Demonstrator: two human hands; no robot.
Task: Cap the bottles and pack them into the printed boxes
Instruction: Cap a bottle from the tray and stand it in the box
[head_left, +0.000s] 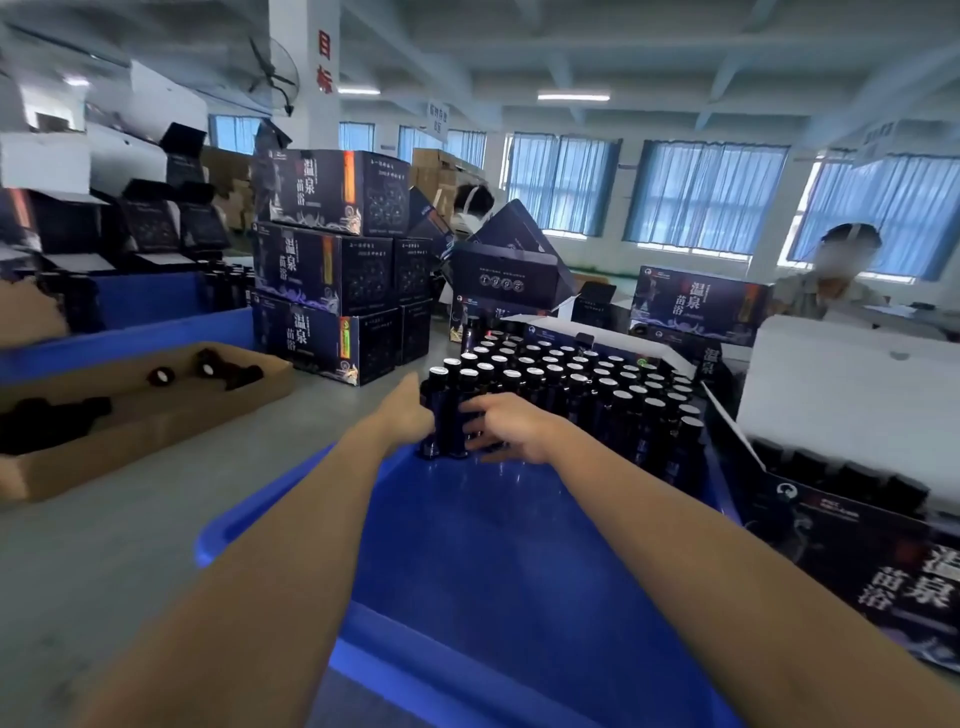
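Blue crate (519, 597): many uncapped bottles (571, 379) standing at its far end. My left hand (410, 413) and right hand (511, 428) clasp 1 front cluster (449, 415) between them. Open printed box (852, 525) right, partly filled; most capping and packing remains, I judge.

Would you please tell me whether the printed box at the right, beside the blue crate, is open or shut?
Open. The printed box has its white flap raised, and dark bottle tops show in a row inside it.

- Left hand (410, 415): arm stretched forward, fingers pressed against the left side of a bottle cluster (451, 410).
- Right hand (511, 428): arm extended, fingers curled around the cluster's right side.
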